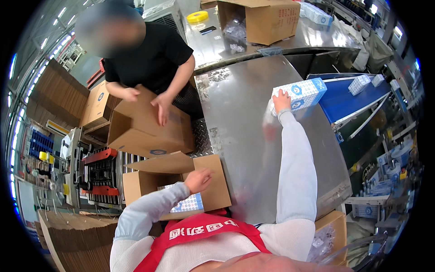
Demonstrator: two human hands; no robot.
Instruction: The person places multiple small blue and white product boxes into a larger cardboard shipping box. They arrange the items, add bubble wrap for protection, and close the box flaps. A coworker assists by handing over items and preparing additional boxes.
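Note:
My right hand (282,100) reaches far across the metal table (244,131). Its fingers grip the near-left end of a white box with blue pattern (309,94), which lies at the table's right edge by the blue conveyor. Above an open cardboard carton (213,181) at my front left is my left hand (199,180), its fingers curled together with nothing visible in them. Inside the carton lies a similar patterned box (188,204), partly hidden by my left sleeve.
A blue conveyor belt (340,97) at the right carries several small patterned boxes. Across at the left, a co-worker's hands (161,108) handle another open carton (154,127). On the back table stand yellow tape (197,17) and a carton (272,22). Flat cardboard (77,245) is stacked lower left.

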